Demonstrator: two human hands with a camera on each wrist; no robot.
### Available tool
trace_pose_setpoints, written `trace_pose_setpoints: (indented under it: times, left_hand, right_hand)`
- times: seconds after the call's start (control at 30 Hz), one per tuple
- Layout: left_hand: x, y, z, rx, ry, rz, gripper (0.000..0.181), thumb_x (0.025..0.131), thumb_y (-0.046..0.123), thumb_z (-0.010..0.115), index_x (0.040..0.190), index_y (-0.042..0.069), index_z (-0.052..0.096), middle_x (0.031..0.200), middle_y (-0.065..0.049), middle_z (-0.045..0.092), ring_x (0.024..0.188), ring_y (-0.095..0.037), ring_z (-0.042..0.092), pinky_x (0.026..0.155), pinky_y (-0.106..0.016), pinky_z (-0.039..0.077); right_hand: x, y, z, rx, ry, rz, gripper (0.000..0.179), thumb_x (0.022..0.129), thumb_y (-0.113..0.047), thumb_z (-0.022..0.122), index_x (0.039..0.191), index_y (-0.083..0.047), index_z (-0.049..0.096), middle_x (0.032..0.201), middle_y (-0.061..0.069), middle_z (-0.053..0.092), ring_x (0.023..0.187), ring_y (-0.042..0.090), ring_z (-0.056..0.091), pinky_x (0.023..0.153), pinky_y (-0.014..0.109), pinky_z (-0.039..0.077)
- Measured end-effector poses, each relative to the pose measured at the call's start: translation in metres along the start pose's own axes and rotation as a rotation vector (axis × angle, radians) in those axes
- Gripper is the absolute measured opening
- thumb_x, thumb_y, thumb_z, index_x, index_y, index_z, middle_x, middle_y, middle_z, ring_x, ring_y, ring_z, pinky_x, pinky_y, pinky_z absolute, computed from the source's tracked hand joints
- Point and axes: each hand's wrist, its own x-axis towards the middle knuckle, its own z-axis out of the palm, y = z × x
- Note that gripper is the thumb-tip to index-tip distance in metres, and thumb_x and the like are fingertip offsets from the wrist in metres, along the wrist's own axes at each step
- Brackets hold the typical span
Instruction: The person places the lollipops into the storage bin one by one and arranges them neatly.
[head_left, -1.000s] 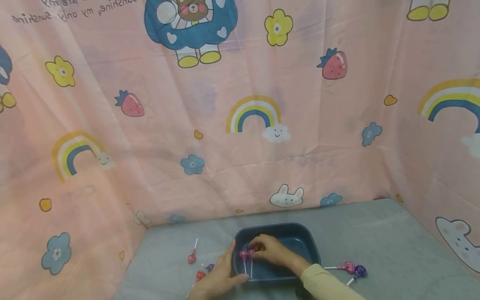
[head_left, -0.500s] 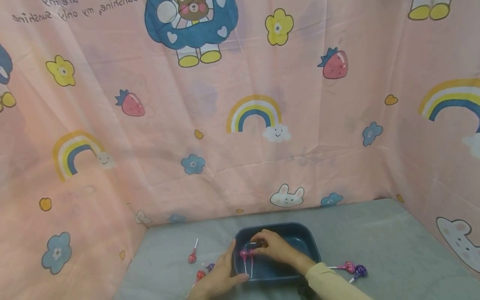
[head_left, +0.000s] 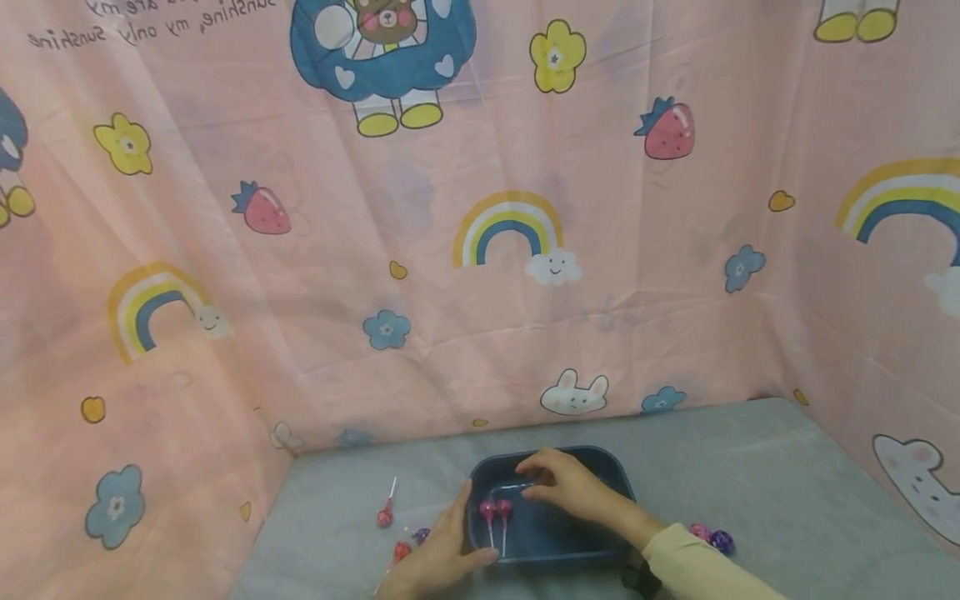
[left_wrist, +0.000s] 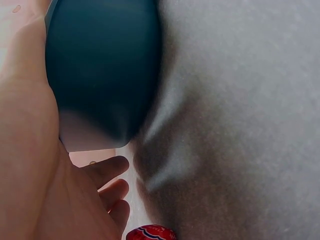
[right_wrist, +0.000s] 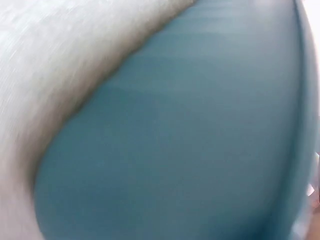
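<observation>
Two pink lollipops (head_left: 496,508) lie side by side in the left part of a dark blue tray (head_left: 555,556), sticks toward its near edge. My left hand (head_left: 442,557) rests against the tray's left side, thumb at the near left corner. In the left wrist view, fingers (left_wrist: 114,170) of that hand hang loosely beyond the tray's outer wall (left_wrist: 105,65). Above the tray, my right hand (head_left: 566,487) holds nothing, its thumb and fingers apart. The right wrist view is mostly filled by the tray's blurred outer wall (right_wrist: 170,135).
Left of the tray lie a red lollipop (head_left: 385,517), an orange-red one (head_left: 402,550) and a purple one (head_left: 422,535). To the right are a pink lollipop (head_left: 700,532) and a purple one (head_left: 722,542). A patterned pink curtain (head_left: 330,375) borders the grey tabletop (head_left: 750,467).
My right hand has let go of the right-hand pink lollipop and moved up and to the right, its fingers parting. The left hand and tray have stayed in place.
</observation>
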Motion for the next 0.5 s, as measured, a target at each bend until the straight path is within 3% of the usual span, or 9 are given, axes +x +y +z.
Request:
trace_pose_setpoints:
  times: [0.27,0.5]
  left_hand:
    - [0.001,-0.002,0.002,0.012,0.014,-0.022,0.103,0.083,0.058,0.061,0.153,0.021,-0.006,0.151,-0.025,0.025,0.138,-0.042,0.028,0.104,-0.063,0.033]
    - [-0.001,-0.002,0.003,0.014,0.011,-0.051,0.104,0.082,0.059,0.061,0.152,0.025,-0.006,0.152,-0.024,0.024,0.139,-0.040,0.029,0.104,-0.062,0.034]
  right_hand:
    - [-0.013,-0.002,-0.025,-0.033,0.034,0.012,0.039,0.083,-0.038,0.069,0.116,-0.018,0.064,0.111,-0.001,0.063,0.092,0.020,0.060,0.073,0.023,0.050]
    - [-0.029,0.001,-0.043,-0.007,0.076,0.000,0.036,0.084,-0.032,0.069,0.115,-0.014,0.064,0.108,0.002,0.062,0.088,0.019,0.058,0.070,0.020,0.048]
